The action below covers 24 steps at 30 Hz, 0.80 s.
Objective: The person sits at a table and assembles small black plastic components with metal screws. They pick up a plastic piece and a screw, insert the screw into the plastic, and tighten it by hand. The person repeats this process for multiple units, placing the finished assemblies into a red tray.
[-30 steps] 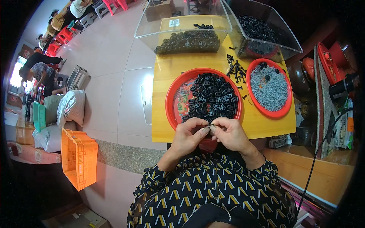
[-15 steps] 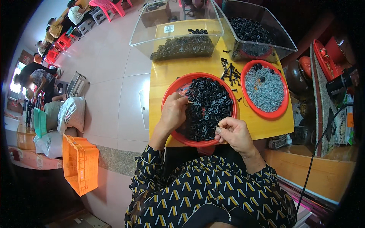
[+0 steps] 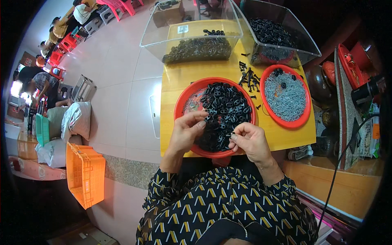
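A round red tray (image 3: 178,109) in front of me holds a heap of small black two-holed plastic pieces (image 3: 222,106). Over its left side my left hand (image 3: 185,130) has thumb and forefinger apart, with nothing plainly between them. My right hand (image 3: 254,143) is at the tray's near right rim, thumb and forefinger pinched on a small dark piece (image 3: 233,134). A thin pale stem seems to stick out from it, too small to tell. Right of the tray, a second red tray (image 3: 289,124) holds silver screws (image 3: 286,100) and a few black pieces.
Loose black screw-like parts (image 3: 250,79) lie between the trays on the yellow table (image 3: 277,136). Two clear bins, left (image 3: 196,45) and right (image 3: 281,45), stand at the back with black parts. An orange crate (image 3: 85,175) is on the floor at left; other people sit farther off.
My left hand has drawn slightly back toward me, and its thumb and forefinger have spread apart. My right hand keeps its pinch, almost in the same place.
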Each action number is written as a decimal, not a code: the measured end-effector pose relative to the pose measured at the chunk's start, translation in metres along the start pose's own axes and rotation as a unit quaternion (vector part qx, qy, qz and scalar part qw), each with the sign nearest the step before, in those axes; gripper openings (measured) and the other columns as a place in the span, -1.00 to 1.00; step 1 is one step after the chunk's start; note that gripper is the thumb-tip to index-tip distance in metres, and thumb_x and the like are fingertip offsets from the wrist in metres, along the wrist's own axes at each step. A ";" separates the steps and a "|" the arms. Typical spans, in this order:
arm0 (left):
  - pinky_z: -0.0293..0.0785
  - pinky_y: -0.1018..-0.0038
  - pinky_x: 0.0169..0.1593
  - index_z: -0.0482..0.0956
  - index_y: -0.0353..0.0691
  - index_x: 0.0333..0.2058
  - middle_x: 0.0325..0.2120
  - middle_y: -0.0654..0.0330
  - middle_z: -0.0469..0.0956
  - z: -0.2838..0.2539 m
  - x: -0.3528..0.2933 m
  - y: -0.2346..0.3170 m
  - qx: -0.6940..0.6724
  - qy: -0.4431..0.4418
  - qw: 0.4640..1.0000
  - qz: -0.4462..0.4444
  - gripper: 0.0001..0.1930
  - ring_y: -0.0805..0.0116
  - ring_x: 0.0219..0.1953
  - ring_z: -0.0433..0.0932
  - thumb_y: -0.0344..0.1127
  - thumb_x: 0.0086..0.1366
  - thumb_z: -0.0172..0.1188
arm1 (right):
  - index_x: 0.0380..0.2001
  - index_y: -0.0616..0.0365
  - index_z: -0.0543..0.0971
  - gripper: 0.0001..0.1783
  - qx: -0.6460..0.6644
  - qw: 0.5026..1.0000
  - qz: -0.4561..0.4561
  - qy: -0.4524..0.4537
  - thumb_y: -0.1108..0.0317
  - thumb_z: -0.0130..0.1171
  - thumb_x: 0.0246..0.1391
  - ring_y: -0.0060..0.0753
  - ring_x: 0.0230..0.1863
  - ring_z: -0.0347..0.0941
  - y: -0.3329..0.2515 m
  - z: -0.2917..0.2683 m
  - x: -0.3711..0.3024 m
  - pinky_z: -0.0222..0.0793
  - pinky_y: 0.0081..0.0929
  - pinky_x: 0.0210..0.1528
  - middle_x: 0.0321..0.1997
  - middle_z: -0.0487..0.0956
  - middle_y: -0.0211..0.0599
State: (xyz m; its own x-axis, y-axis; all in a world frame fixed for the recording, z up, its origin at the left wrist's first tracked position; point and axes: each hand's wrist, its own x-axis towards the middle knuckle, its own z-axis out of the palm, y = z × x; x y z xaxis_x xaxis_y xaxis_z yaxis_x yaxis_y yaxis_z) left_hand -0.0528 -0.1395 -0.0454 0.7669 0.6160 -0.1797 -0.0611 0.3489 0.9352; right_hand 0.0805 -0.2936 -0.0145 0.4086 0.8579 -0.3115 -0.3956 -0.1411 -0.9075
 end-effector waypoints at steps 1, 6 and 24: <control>0.29 0.66 -0.45 0.48 -0.33 -0.28 -0.55 0.34 0.40 0.000 -0.006 -0.002 -0.062 -0.012 0.997 -0.034 -0.84 0.59 -0.54 0.33 -0.52 0.12 0.07 | -0.51 0.26 0.41 -0.97 0.004 1.000 -0.002 0.000 0.55 0.05 -0.06 -0.63 -0.55 0.44 0.001 0.001 0.001 0.38 -0.76 -0.52 -0.56 0.45 -0.40; 0.38 0.53 -0.42 0.46 -0.32 -0.23 -0.51 0.17 0.46 0.002 -0.026 -0.008 -0.194 -0.040 0.977 -0.073 -0.78 0.42 -0.51 0.40 -0.52 0.10 0.09 | -0.48 0.26 0.41 -0.96 0.006 1.000 -0.029 -0.003 0.55 0.06 -0.06 -0.63 -0.54 0.43 0.010 0.011 0.006 0.36 -0.74 -0.53 -0.56 0.45 -0.39; 0.26 0.67 -0.43 0.40 -0.36 -0.16 -0.47 0.28 0.42 0.009 -0.044 -0.011 -0.210 -0.057 0.976 -0.011 -0.74 0.59 -0.50 0.32 -0.48 0.15 0.07 | -0.36 0.26 0.37 -0.89 0.073 0.996 0.016 -0.047 0.47 -0.01 0.02 -0.64 -0.54 0.37 0.016 0.020 0.010 0.29 -0.76 -0.51 -0.52 0.44 -0.35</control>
State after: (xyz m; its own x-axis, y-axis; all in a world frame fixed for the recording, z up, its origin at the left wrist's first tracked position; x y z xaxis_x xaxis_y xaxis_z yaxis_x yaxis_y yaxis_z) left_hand -0.0795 -0.1768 -0.0451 0.8361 0.5302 -0.1405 -0.2817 0.6349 0.7194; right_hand 0.0620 -0.2779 -0.0265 0.3177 0.8976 -0.3058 -0.5261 -0.1014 -0.8443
